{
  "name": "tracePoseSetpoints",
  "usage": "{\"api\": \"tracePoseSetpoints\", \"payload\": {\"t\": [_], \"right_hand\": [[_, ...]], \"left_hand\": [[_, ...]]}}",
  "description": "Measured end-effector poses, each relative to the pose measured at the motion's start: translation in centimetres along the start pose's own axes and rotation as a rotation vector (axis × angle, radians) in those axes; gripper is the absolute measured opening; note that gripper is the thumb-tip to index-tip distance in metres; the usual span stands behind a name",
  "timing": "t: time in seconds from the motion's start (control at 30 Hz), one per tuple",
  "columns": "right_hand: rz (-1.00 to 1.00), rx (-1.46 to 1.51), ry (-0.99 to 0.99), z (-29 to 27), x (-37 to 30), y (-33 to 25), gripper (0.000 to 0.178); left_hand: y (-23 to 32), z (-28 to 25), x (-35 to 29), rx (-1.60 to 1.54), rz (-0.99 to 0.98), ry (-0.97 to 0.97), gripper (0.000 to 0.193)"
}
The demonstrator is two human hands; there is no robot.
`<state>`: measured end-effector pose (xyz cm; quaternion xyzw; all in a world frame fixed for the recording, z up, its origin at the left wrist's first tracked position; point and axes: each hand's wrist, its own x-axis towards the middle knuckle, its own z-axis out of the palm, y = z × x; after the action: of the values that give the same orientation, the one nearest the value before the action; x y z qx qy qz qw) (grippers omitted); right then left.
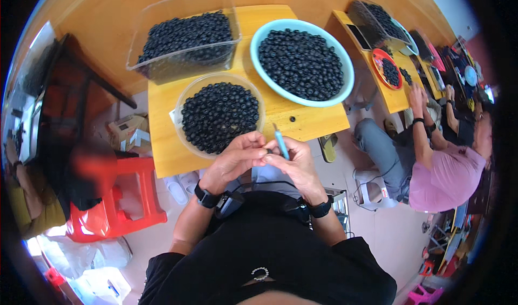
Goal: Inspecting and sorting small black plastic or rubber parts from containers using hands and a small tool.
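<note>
Pinching one small black bead (269,151) at the tips of my left hand (240,156), thumb against forefinger. Bead position: in front of my chest, by the near edge of the yellow table (324,120). Right hand (297,162): thumb tip brought up to the bead, fingers curled around a light-blue pen-shaped tool (281,145), thin tip pointing away from me. Cannot tell how firmly either thumb presses, or whether the tool touches the bead.

Technique, my judgement: grip the bead by its sides, face exposed; keep the tool's tip clear of the left fingertips; brace both hands together for steadiness.

Clearances: left hand overlaps the near rim of the round clear tub (259,92) in view, so sideways travel there is tight. Teal basin (349,78) lies farther out. More room on the right, a strip of bare tabletop bearing one loose bead (292,119).
</note>
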<state>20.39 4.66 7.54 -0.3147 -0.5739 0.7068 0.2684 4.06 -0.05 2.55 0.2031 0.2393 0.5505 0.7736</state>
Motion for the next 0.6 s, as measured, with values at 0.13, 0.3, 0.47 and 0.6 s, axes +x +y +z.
{"api": "tracePoseSetpoints", "payload": {"t": [0.13, 0.3, 0.47, 0.6], "right_hand": [[0.04, -0.025, 0.144, -1.5, 0.2, 0.4, 0.015], [-0.028, -0.22, 0.399, -6.7, 4.4, -0.4, 0.019], [-0.27, -0.328, 0.545, -9.1, 8.8, -4.7, 0.023], [-0.406, -0.375, 0.553, -8.5, 8.7, -3.8, 0.023]], "left_hand": [[-0.3, 0.3, -0.2, 0.024, 0.011, 0.066, 0.019], [1.0, -2.5, -2.6, 0.418, 0.25, 0.43, 0.013], [3.3, -5.1, -4.9, 0.717, 0.403, 0.772, 0.011], [3.6, -4.8, -4.9, 1.109, 0.398, 0.826, 0.014]]}}
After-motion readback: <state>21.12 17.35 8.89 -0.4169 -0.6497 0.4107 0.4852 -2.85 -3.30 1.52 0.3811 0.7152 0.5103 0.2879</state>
